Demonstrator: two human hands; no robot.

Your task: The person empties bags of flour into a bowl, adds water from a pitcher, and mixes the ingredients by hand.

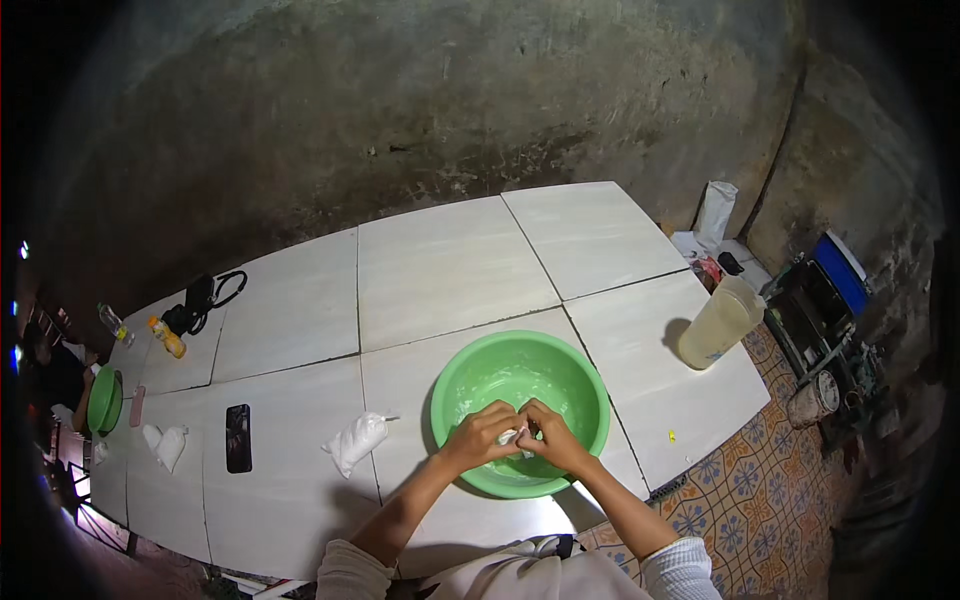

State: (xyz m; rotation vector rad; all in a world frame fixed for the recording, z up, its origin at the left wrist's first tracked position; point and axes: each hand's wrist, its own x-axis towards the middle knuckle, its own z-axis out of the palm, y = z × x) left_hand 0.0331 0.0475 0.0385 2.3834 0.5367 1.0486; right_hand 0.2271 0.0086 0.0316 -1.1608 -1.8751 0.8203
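Clamped the grip of left hand [480, 437] and right hand [550, 437] on a small whitish item [513, 437], probably a plastic packet. Held it low over a green basin [590, 400], presumably to catch spillage. Counted on the counter [440, 300]: one white-filled bag [355, 443] nearest the basin, one smartphone [238, 438], one plastic pitcher [718, 325] well apart, perhaps for elbow room, one clear bottle [115, 325], one orange bottle [168, 338] and one green bowl [103, 400] at far left.
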